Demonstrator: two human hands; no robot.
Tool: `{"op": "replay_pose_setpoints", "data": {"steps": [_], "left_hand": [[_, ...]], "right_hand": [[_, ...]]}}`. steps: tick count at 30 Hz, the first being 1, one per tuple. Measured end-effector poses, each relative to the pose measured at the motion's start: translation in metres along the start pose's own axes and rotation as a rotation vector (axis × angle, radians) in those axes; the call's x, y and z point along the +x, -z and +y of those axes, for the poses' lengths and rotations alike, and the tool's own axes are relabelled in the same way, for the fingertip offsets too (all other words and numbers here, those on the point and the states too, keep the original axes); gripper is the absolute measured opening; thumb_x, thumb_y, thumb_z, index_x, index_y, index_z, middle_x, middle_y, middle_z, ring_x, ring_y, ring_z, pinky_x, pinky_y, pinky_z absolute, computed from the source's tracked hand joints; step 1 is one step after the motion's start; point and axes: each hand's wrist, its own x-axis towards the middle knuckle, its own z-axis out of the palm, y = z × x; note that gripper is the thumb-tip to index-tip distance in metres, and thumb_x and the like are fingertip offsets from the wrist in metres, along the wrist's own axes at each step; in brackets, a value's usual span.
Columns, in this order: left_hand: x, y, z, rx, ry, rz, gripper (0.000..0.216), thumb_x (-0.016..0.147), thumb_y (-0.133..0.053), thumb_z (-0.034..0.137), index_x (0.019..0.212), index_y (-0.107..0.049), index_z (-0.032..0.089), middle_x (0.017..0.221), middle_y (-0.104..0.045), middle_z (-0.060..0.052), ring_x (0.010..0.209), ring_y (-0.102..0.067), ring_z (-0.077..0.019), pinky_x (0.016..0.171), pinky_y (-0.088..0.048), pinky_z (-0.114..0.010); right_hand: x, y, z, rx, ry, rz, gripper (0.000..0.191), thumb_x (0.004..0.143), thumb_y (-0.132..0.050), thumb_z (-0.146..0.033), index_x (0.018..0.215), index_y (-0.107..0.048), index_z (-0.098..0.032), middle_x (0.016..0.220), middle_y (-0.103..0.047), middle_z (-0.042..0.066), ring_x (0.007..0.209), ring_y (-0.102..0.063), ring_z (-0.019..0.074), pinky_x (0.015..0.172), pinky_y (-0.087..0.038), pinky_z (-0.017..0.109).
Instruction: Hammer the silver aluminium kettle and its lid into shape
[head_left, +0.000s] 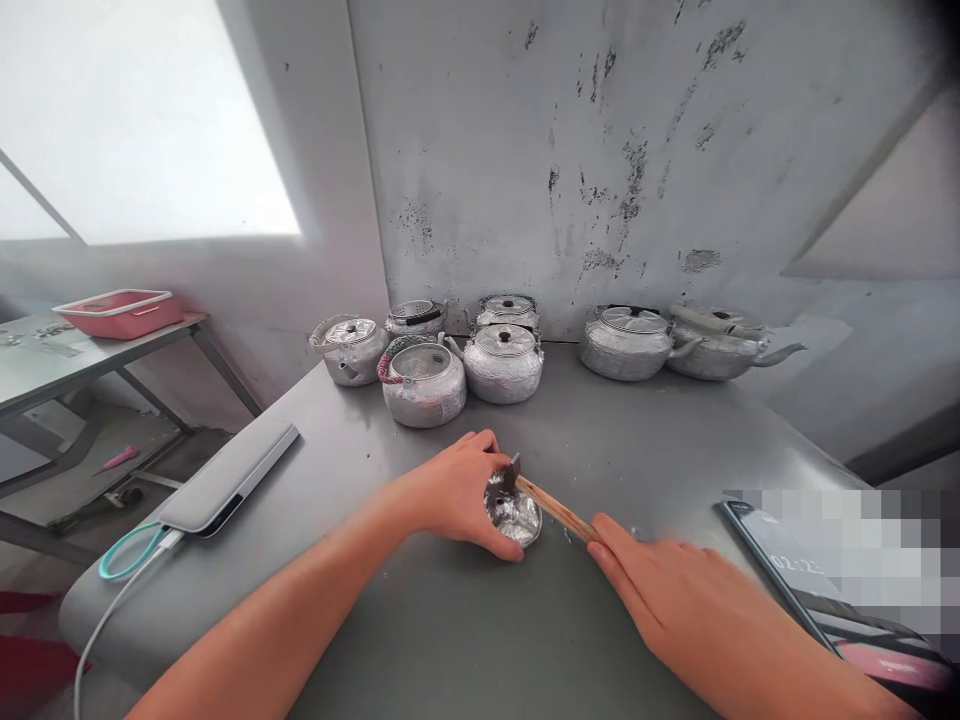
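Note:
My left hand [457, 490] is curled around a small dented aluminium cup [513, 514] lying on the grey metal table [465, 620]. My right hand [667, 590] grips the wooden handle of a small hammer [551, 505]. The hammer's dark metal head rests at the cup's rim, beside my left fingers. Both forearms reach in from the bottom edge.
Several aluminium kettles [504, 362] stand in a row at the table's far edge against the stained wall. A flat grey device [225, 478] with a cable lies at the left edge, a phone [780, 570] at the right. A pink tray [124, 312] sits on a side table.

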Motion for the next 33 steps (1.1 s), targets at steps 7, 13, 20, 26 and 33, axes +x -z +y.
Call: {"op": "replay_pose_setpoints", "data": {"steps": [7, 13, 20, 26, 33], "left_hand": [[0.002, 0.002, 0.000, 0.023, -0.020, 0.007, 0.073, 0.054, -0.084, 0.056, 0.116, -0.068, 0.021, 0.109, -0.050, -0.007, 0.105, -0.053, -0.0288, 0.087, -0.051, -0.036], [0.002, 0.002, 0.000, 0.001, -0.027, 0.027, 0.067, 0.052, -0.084, 0.060, 0.104, -0.069, 0.022, 0.105, -0.050, -0.006, 0.103, -0.054, -0.0279, 0.084, -0.051, -0.035], [0.003, 0.001, -0.001, -0.062, -0.022, 0.049, 0.061, 0.051, -0.087, 0.055, 0.102, -0.070, 0.024, 0.107, -0.052, -0.005, 0.102, -0.056, -0.0260, 0.082, -0.052, -0.033], [0.002, 0.003, 0.000, -0.094, 0.024, 0.036, 0.080, 0.050, -0.087, 0.056, 0.118, -0.062, 0.023, 0.114, -0.056, -0.007, 0.111, -0.055, -0.0293, 0.091, -0.049, -0.036], [-0.001, 0.003, -0.001, -0.135, 0.056, 0.029, 0.108, 0.052, -0.087, 0.052, 0.144, -0.039, 0.022, 0.129, -0.055, -0.010, 0.122, -0.052, -0.0319, 0.097, -0.047, -0.037]], "right_hand": [[0.003, -0.011, -0.001, -0.013, -0.035, -0.010, 0.030, 0.102, -0.034, -0.024, 0.078, -0.051, -0.027, 0.056, -0.065, 0.000, 0.042, -0.059, 0.0204, 0.047, -0.028, 0.031], [0.002, -0.025, 0.000, -0.031, -0.148, -0.082, 0.026, 0.104, -0.032, -0.033, 0.083, -0.046, -0.028, 0.059, -0.066, -0.001, 0.053, -0.069, 0.0277, 0.048, -0.023, 0.033], [0.000, -0.023, -0.001, -0.038, -0.186, -0.154, 0.025, 0.105, -0.029, -0.038, 0.088, -0.045, -0.029, 0.061, -0.066, -0.001, 0.057, -0.069, 0.0295, 0.051, -0.022, 0.033], [0.001, -0.025, -0.002, -0.046, -0.197, -0.142, 0.028, 0.106, -0.026, -0.036, 0.085, -0.043, -0.029, 0.060, -0.067, 0.000, 0.054, -0.068, 0.0284, 0.050, -0.021, 0.032], [0.003, -0.023, -0.002, -0.026, -0.205, -0.130, 0.027, 0.106, -0.025, -0.038, 0.085, -0.040, -0.029, 0.062, -0.065, -0.002, 0.053, -0.065, 0.0268, 0.051, -0.022, 0.031]]}}
